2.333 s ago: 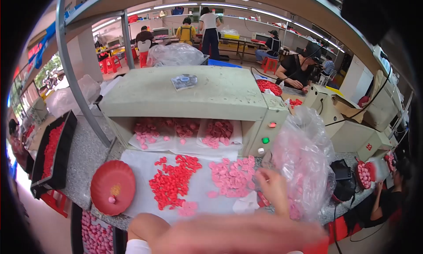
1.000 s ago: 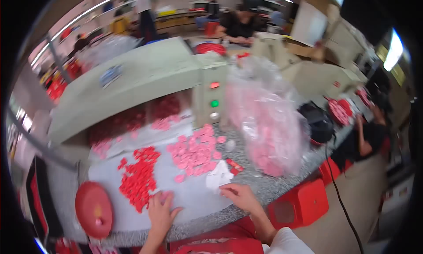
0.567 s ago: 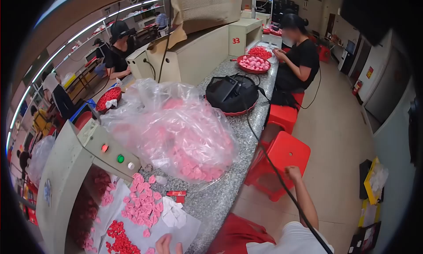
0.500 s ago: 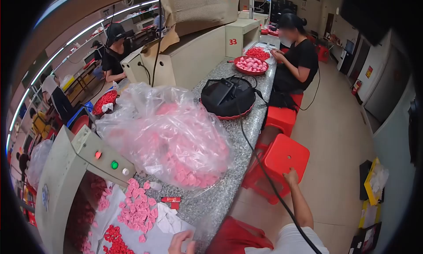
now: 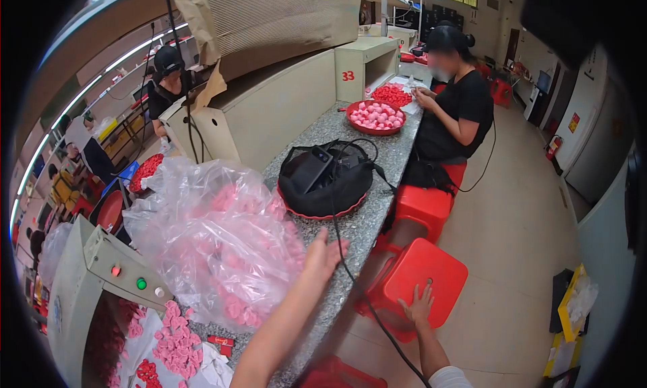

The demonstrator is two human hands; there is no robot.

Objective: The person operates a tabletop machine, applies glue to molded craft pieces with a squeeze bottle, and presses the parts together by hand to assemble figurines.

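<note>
My left hand (image 5: 325, 254) reaches out over the speckled stone bench (image 5: 337, 112), fingers apart and holding nothing. It is right beside a large clear plastic bag (image 5: 202, 246) full of pink pieces; whether it touches the bag I cannot tell. Just beyond it, a black bag (image 5: 323, 179) with a dark box and cables on top sits in a red round tray (image 5: 317, 216). My right hand (image 5: 419, 306) lies with fingers spread on the seat of a red plastic stool (image 5: 438, 283). A black cable (image 5: 377, 317) runs between my arms.
A cream machine (image 5: 114, 253) with coloured buttons stands at the lower left. Pink pieces (image 5: 176, 344) and red pieces (image 5: 148, 373) lie by its opening. Farther along, a co-worker (image 5: 458, 98) sits near a red bowl (image 5: 376, 117) of pink pieces. Another person (image 5: 168, 85) works across the bench.
My left hand has moved from the bottom edge forward over the bench. My right hand now spreads on the stool, where before one finger pointed at it. The view has shifted slightly.
</note>
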